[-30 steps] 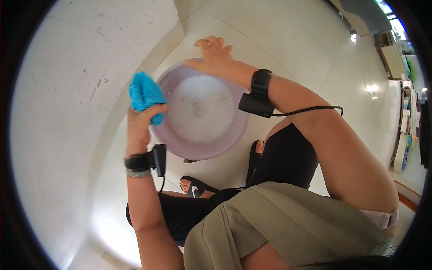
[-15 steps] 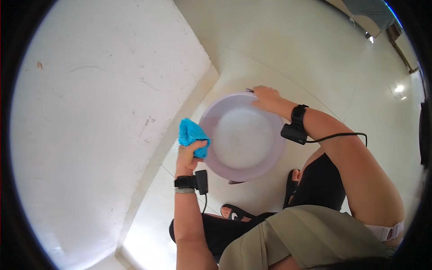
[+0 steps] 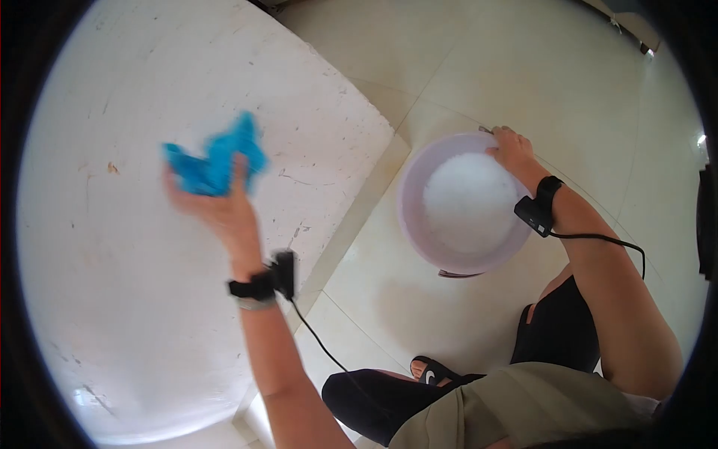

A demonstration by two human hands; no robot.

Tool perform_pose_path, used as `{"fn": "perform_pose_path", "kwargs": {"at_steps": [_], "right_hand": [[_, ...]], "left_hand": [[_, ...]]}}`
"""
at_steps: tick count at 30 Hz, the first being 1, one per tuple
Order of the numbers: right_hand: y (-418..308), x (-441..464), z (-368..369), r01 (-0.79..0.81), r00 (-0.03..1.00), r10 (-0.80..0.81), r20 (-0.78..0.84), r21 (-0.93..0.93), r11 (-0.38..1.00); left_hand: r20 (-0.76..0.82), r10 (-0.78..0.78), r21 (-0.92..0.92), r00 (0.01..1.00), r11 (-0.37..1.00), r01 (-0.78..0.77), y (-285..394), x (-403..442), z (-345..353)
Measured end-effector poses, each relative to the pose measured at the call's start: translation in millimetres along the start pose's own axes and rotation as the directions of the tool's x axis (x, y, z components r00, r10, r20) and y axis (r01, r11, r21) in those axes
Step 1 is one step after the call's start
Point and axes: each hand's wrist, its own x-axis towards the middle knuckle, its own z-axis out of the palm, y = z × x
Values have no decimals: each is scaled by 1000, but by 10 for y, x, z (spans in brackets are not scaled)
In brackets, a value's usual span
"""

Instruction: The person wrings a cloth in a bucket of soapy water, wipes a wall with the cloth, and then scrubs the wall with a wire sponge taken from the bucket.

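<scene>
A bright blue cloth (image 3: 217,161), slightly blurred, is gripped between the thumb and fingers of my left hand (image 3: 221,206), in front of the white scuffed wall (image 3: 149,299). Whether the cloth touches the wall I cannot tell. To the right, a pale purple basin (image 3: 416,217) on the floor holds white suds (image 3: 467,198). My right hand (image 3: 514,152) is closed on the basin's far right rim, by a small dark handle. Each wrist wears a black strap with a box and a cable.
Light floor tiles (image 3: 389,307) surround the basin. The wall's corner and its skirting (image 3: 366,194) stand just left of the basin. My sandalled foot (image 3: 430,370) is below it. Part of some furniture (image 3: 628,30) shows at the top right.
My left hand has moved leftward, away from the basin, and spread the blue cloth in front of the wall. My right hand has come down onto the basin's rim. The view has turned toward the wall.
</scene>
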Motion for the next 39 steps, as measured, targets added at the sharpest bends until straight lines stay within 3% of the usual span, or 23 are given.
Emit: {"fn": "perform_pose_path", "kwargs": {"at_steps": [2,4,5,7,12,15,18,20,23,25,27,28,30,33,34,35,39], "right_hand": [[-55,-65,21,-12,1000,12,4,-9,1000],[-33,-73,18,-14,1000,14,1,-31,999],[-18,-67,24,-5,1000,5,-2,-16,1000],[-98,-92,-20,8,1000,-8,-6,6,1000],[-154,-66,-105,-48,997,51,62,-51,998],[-122,-48,-73,-33,998,36,50,-53,998],[-153,-38,-83,-73,996,75,50,-51,996],[-136,-33,-91,-67,996,68,49,-23,997],[-122,-17,-47,-43,999,43,17,-8,999],[-102,-60,-4,-37,999,37,2,-13,999],[-93,-42,-93,12,1000,-12,-2,-41,999],[-109,-37,-111,6,1000,-6,10,-50,999],[-151,-12,-118,-43,999,45,28,-67,997],[-169,11,-64,-30,998,33,44,-54,998],[-168,20,-64,-35,998,38,45,-56,998],[-167,-4,-65,-26,999,27,25,-53,998],[-128,23,-23,-28,999,29,20,-55,998]], "left_hand": [[-161,231,339,960,926,-166,-33,602,-83],[-347,445,356,826,877,-323,-56,1027,-13],[-345,443,357,828,877,-321,-114,1105,75],[-144,527,709,838,645,-284,-211,1184,202],[-66,461,709,885,646,-283,-483,797,454],[215,441,663,871,589,-462,-573,118,717],[449,371,592,813,559,-581,-739,-778,953],[610,332,454,720,599,-660,-866,-1229,957],[681,329,389,654,594,-704,-934,-1011,867],[590,357,567,724,455,-686,-748,-212,749],[416,317,719,852,459,-522,-355,683,584],[309,409,763,859,432,-481,-254,1031,513],[109,551,682,827,564,-465,-232,1323,560],[187,458,781,869,467,-414,-360,885,756],[230,462,741,857,487,-462,-405,704,841],[276,471,665,838,535,-520,-450,475,965],[590,453,482,669,467,-741,-673,-715,1341]]}}
